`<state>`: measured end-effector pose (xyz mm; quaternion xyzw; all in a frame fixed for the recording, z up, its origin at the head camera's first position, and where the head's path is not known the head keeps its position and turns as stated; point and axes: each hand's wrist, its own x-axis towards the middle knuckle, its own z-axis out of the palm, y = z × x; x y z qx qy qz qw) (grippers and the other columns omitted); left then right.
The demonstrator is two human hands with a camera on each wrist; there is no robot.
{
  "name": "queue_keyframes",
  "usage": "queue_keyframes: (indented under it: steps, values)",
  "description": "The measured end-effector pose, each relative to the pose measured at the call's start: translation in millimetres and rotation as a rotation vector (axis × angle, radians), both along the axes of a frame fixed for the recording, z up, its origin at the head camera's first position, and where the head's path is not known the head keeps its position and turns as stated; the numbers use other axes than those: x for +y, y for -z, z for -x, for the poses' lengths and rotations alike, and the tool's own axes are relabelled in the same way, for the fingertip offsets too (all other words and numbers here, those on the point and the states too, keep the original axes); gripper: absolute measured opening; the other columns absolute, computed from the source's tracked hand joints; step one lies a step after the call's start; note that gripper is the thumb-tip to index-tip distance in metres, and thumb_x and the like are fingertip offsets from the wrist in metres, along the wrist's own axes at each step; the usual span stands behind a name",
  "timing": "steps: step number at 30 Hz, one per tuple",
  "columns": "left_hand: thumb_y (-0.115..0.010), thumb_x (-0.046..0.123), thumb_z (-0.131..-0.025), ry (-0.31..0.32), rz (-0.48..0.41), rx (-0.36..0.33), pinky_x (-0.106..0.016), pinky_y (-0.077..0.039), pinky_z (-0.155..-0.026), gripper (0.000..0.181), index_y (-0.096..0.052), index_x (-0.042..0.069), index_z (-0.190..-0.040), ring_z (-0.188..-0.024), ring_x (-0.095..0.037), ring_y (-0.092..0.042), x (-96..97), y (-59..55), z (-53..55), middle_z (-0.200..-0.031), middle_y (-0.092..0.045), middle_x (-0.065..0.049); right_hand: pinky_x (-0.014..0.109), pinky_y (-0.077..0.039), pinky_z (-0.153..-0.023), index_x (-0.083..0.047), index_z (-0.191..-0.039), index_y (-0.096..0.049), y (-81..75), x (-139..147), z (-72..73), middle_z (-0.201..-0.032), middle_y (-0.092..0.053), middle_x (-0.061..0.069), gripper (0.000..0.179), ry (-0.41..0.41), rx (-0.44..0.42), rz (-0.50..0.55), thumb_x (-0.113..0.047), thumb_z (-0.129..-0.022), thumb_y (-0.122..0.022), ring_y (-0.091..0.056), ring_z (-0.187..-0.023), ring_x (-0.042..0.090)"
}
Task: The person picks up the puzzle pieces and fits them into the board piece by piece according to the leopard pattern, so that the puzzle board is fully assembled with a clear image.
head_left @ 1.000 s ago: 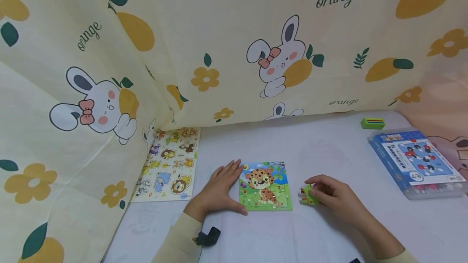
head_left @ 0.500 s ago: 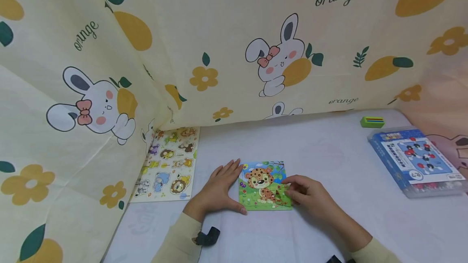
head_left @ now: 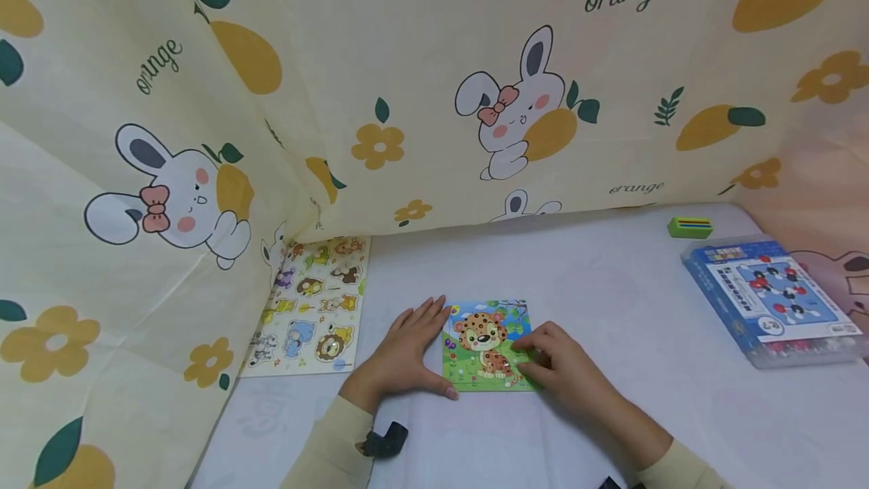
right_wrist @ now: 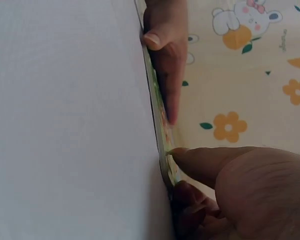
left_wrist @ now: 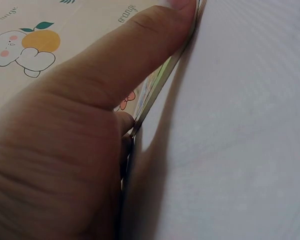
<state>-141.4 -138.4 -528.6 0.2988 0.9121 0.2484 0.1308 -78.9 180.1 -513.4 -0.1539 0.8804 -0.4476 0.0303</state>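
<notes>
A square leopard jigsaw puzzle (head_left: 483, 349) lies flat on the white cloth in the head view. My left hand (head_left: 407, 357) rests along its left side, fingers stretched out and the thumb at the lower left corner. At the right side, the thumb and curled fingers of my right hand (head_left: 573, 372) hold a small puzzle piece (head_left: 519, 357) down against the picture. These fingers partly cover the piece, so its fit is hard to see. The right wrist view shows the thumb (right_wrist: 182, 156) touching the puzzle's top face. In the left wrist view the thumb (left_wrist: 140, 42) lies against the puzzle's edge.
An animal puzzle board (head_left: 319, 315) lies to the left, partly behind the hanging printed curtain (head_left: 434, 96). A blue boxed set (head_left: 770, 300) in a clear case sits at the right, with a small green block (head_left: 689, 227) behind it.
My right hand has moved left from beside the puzzle, bringing the piece onto the puzzle's right part. My left hand has stayed in place.
</notes>
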Motion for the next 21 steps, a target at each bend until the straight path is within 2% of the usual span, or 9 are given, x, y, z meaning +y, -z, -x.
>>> queue_keyframes:
  steps: [7,15,21]
  values:
    - [-0.092,0.078,-0.066,-0.002,0.000,-0.003,-0.047,0.000,-0.132,0.144,-0.023,0.014,-0.175,-0.165,-0.016,0.000,0.1,0.4,0.5,-0.181,-0.007,0.003,0.027,-0.049,-0.066,-0.009,-0.117,-0.078,-0.4,-3.2,-1.5,-0.104,-0.061,-0.005,0.023,0.012,-0.001,-0.060,-0.007,-0.095,-0.085,-0.051,-0.078,0.006]
    - [-0.092,0.079,-0.066,-0.002,0.000,-0.010,-0.047,-0.001,-0.132,0.144,-0.023,0.015,-0.175,-0.165,-0.016,0.000,0.8,3.6,4.0,-0.182,-0.006,0.003,0.027,-0.052,-0.068,-0.008,-0.124,-0.076,-4.1,0.6,-0.2,-0.109,-0.062,-0.005,0.031,0.011,-0.032,-0.102,-0.005,-0.095,-0.084,-0.053,-0.082,0.008]
    - [-0.091,0.078,-0.067,-0.007,-0.016,-0.026,-0.049,-0.001,-0.132,0.143,-0.024,0.015,-0.175,-0.165,-0.017,0.000,-1.2,3.5,2.8,-0.182,-0.006,0.003,0.033,-0.055,-0.075,-0.008,-0.129,-0.074,-9.8,12.7,6.0,-0.115,-0.064,-0.003,0.032,0.037,-0.042,-0.210,-0.010,-0.099,-0.082,-0.056,-0.089,0.012]
